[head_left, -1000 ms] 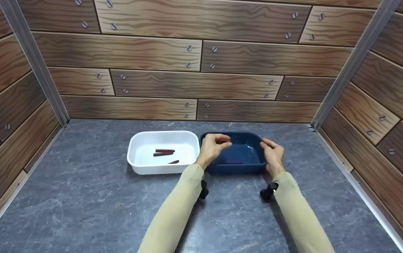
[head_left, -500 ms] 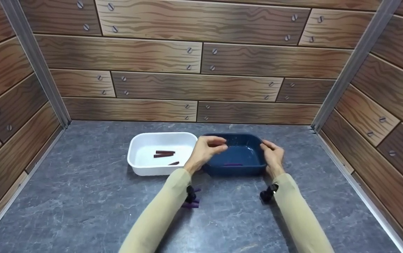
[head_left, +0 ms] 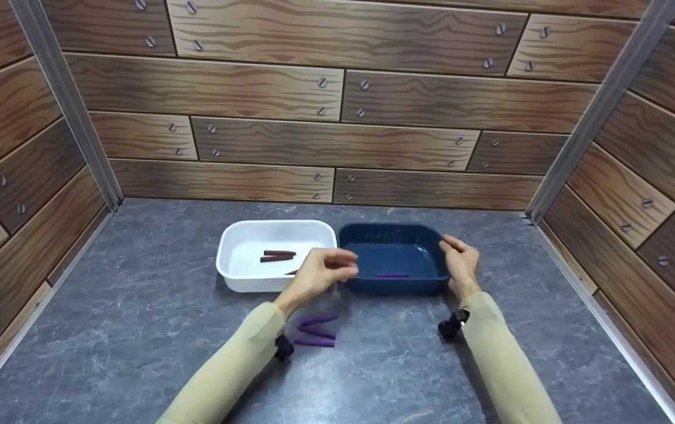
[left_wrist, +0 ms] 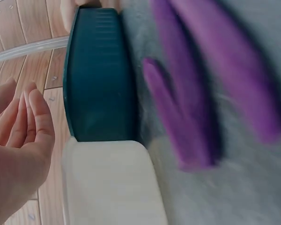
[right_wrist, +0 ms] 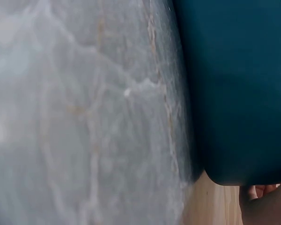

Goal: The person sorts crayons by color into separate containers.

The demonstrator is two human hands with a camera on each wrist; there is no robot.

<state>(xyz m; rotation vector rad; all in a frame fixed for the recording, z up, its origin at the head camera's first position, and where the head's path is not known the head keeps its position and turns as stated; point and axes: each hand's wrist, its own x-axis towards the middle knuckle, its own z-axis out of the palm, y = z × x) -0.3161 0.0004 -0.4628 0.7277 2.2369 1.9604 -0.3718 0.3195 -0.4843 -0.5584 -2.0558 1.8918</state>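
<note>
Left hand: our left hand (head_left: 320,272) hovers over the seam between the two trays, fingers loosely apart, holding nothing.
Right hand: our right hand (head_left: 461,263) grips the right rim of the blue tray (head_left: 426,287), fingers curled round it.
Blue tray: mid-table, touching the white tray (head_left: 237,280); one purple stick (head_left: 392,275) lies inside.
White tray: holds brown sticks (head_left: 277,255).
Loose purple sticks (head_left: 316,330): three on the table, toward its near edge, just in front of the trays.
</note>
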